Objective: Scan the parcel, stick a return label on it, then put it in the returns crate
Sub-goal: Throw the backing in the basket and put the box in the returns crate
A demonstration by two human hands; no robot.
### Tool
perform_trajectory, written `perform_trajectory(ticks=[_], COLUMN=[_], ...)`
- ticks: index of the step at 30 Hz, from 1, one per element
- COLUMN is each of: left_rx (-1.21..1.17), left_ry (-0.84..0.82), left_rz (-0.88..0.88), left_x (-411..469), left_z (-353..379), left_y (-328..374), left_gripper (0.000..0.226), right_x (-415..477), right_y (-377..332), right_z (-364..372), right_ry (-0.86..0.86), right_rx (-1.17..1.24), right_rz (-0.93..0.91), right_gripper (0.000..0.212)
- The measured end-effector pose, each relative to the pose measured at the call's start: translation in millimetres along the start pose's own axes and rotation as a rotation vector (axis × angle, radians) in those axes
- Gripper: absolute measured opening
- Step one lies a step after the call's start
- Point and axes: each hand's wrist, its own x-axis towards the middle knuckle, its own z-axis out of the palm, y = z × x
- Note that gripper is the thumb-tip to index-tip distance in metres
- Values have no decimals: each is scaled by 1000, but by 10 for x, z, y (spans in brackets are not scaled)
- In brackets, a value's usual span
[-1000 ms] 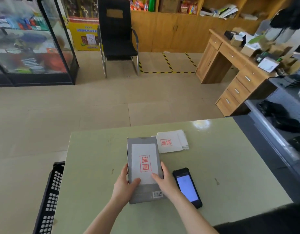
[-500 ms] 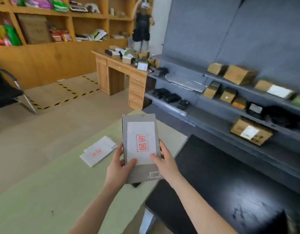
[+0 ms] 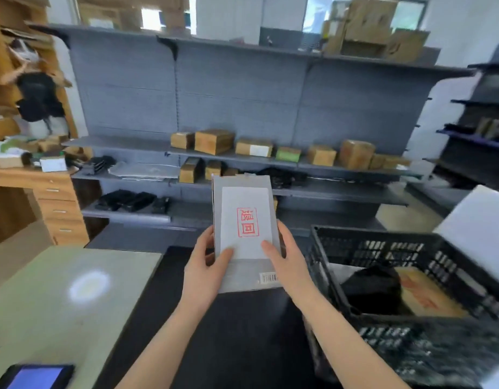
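A grey flat parcel (image 3: 242, 282) is held in the air in front of me, long side upright. A white return label (image 3: 245, 223) with a red stamp is stuck on its face, and a small barcode sits at its lower right corner. My left hand (image 3: 206, 268) grips its left edge with the thumb on the label. My right hand (image 3: 287, 265) grips its right edge. The black plastic returns crate (image 3: 383, 248) stands to the right of the parcel, lower down, holding a black bag and a brown box. The scanner (image 3: 35, 376) with a lit blue screen lies on the green table at bottom left.
The green table (image 3: 60, 304) is at my left, a black surface (image 3: 237, 332) lies under my arms. Grey shelving (image 3: 242, 108) with several cardboard boxes and black bags fills the back. A wooden desk (image 3: 54, 197) with drawers stands at the left. A white board (image 3: 478, 228) leans at the right.
I lifted the parcel off the green table with both hands and turned to the right. The shelving and the black crate have come into view; the scanner stays behind on the table.
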Motion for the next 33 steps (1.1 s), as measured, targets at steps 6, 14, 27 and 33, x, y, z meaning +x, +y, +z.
perform_trajectory(ticks=[6,14,27,33], left_rx=[-71,-49,-46,-25], left_ry=[-193,-373,-575,-629], left_rz=[27,-59,-169,-202], left_x=[-192,-424,-107,-3], left_z=[1695,3159,4582,4959], left_y=[349,280,-30,-164], left_gripper=[50,56,57,60], right_x=[-4,-77,157,311], right_y=[267,825,1433,1658], right_z=[-1768,-3203,-4245,-4502], right_ry=[173,262,348,346], right_rx=[-50,-114,-136,-225], right_rz=[48,287,461,516], right_gripper=[41,50,55,56])
